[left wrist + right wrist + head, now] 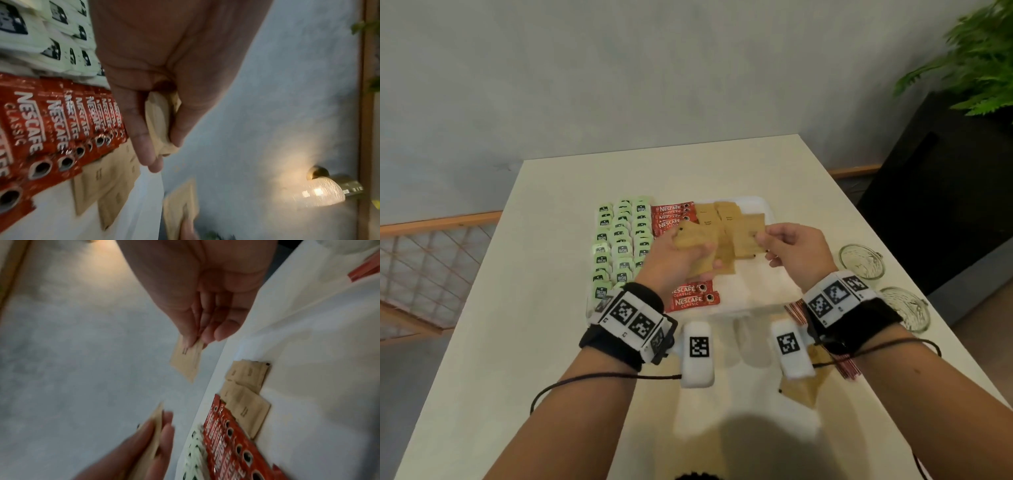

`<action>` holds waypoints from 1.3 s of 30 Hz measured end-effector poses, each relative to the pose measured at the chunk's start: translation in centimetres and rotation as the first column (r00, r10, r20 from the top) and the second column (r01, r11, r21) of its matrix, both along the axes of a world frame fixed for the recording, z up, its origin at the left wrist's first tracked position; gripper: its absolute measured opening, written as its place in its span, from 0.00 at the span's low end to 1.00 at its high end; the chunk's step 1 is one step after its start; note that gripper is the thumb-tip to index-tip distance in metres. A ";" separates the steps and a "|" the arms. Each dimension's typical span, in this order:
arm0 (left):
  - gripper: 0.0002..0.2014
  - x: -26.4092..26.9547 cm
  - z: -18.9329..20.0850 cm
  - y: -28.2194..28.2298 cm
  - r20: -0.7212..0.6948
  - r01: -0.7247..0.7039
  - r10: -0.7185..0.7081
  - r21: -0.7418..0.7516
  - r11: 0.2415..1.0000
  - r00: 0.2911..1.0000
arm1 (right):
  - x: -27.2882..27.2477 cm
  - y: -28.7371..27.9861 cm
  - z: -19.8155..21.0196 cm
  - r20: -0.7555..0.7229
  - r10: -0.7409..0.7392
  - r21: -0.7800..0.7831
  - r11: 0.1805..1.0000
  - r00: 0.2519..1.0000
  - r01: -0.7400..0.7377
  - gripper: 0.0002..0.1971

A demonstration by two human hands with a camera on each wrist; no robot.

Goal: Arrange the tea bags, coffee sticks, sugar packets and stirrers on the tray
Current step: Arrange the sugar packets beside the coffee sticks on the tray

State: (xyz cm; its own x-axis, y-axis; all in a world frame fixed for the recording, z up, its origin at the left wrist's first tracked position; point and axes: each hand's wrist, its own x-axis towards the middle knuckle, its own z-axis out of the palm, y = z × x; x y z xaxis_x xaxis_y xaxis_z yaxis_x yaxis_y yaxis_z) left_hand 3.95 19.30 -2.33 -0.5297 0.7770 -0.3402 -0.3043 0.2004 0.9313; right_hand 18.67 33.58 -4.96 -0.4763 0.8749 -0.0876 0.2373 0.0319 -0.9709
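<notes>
A white tray (758,205) holds rows of green tea bags (621,246), red coffee sticks (671,216) and brown sugar packets (717,214). Above the tray, my left hand (705,255) grips a fanned stack of sugar packets (693,236), seen edge-on between thumb and fingers in the left wrist view (160,123). My right hand (765,240) pinches a single sugar packet (748,236) by its edge (186,363), just right of the stack. Striped stirrers (796,310) lie on the table by the tray's near right corner, partly hidden by my right wrist.
Two empty glass bowls (861,261) (907,308) stand on the table to the right of the tray. More loose sugar packets (803,390) lie near the front edge under my right forearm. The tray's right half (767,284) is bare. A lit wall lamp (320,191) and a plant (976,58) are behind.
</notes>
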 end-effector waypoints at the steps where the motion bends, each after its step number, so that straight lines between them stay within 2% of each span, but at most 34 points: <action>1: 0.24 -0.8 -0.1 -0.1 0.014 -0.050 0.050 -0.009 0.999 0.999 | -0.1 0.8 -0.3 -0.005 -0.064 -0.019 0.998 0.998 0.064 0.07; 2: 0.28 -1.6 -0.3 -0.3 0.023 -0.088 0.089 -0.021 0.996 0.996 | -0.3 1.5 -0.9 0.015 -0.105 -0.036 0.994 0.994 0.105 0.08; 3: 0.29 -2.3 -0.5 -0.4 0.032 -0.113 0.114 -0.032 0.993 0.993 | -0.4 2.1 -1.5 0.067 -0.118 -0.049 0.991 0.991 0.122 0.09; 6: 0.18 -3.7 -1.3 -0.9 0.117 -0.144 0.147 -0.031 0.989 0.982 | -0.9 2.9 -3.6 0.277 -0.058 -0.097 0.991 0.959 0.087 0.11; 10: 0.15 -4.2 -2.3 -1.3 0.198 -0.143 0.148 -0.042 0.989 0.969 | -1.6 3.2 -4.9 0.501 0.024 -0.051 0.999 0.865 0.002 0.09; 15: 0.08 -4.4 -2.8 -1.3 0.266 -0.113 0.113 -0.015 0.994 0.957 | -2.3 3.6 -5.2 0.545 0.024 -0.036 0.999 0.838 -0.005 0.06; 19: 0.13 -4.3 -2.9 -1.2 0.344 -0.102 0.091 0.015 0.995 0.934 | -2.7 3.7 -5.0 0.581 0.028 0.001 0.999 0.814 -0.035 0.08; 21: 0.15 -4.1 -2.9 -1.1 0.371 -0.092 0.074 0.031 0.995 0.926 | -2.8 3.6 -4.5 0.608 0.039 0.008 0.998 0.793 -0.055 0.12; 23: 0.16 -3.7 -2.7 -1.1 0.377 -0.053 0.032 0.045 0.998 0.926 | -2.8 3.3 -4.0 0.578 0.025 0.023 0.999 0.816 -0.048 0.13; 26: 0.16 -2.9 -2.4 -1.0 0.353 0.042 -0.057 0.052 0.998 0.934 | -2.4 2.3 -2.9 0.383 0.010 0.036 0.999 0.924 -0.026 0.12; 28: 0.12 -2.1 -2.2 -0.9 0.317 0.092 -0.096 0.029 0.995 0.944 | -2.2 0.9 -1.8 0.213 0.081 -0.045 0.996 0.974 -0.073 0.14; 30: 0.09 -1.2 -1.8 -0.8 0.277 0.134 -0.133 0.015 0.991 0.952 | -2.1 -0.5 -0.7 0.090 0.174 -0.133 0.978 0.981 -0.161 0.11; 33: 0.08 -0.1 -1.3 -0.7 0.219 0.188 -0.187 0.017 0.982 0.958 | -1.7 -1.9 0.0 0.094 0.250 -0.109 0.965 0.964 -0.239 0.10; 35: 0.10 0.4 -1.2 -0.8 0.181 0.217 -0.216 0.011 0.976 0.959 | -1.2 -2.2 0.2 0.099 0.246 -0.081 0.968 0.964 -0.239 0.09; 39: 0.12 0.6 -0.9 -1.6 0.070 0.282 -0.279 -0.045 0.958 0.958 | 0.1 -2.0 1.6 0.012 0.225 -0.112 0.969 0.974 -0.222 0.08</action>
State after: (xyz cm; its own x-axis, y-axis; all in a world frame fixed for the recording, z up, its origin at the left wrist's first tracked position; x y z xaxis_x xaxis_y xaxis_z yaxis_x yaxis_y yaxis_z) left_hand 4.58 17.72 -3.19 -0.2695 0.8708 -0.4111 -0.2860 0.3353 0.8977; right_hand 18.77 31.58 -3.40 -0.6553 0.7309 -0.1907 0.2601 -0.0186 -0.9654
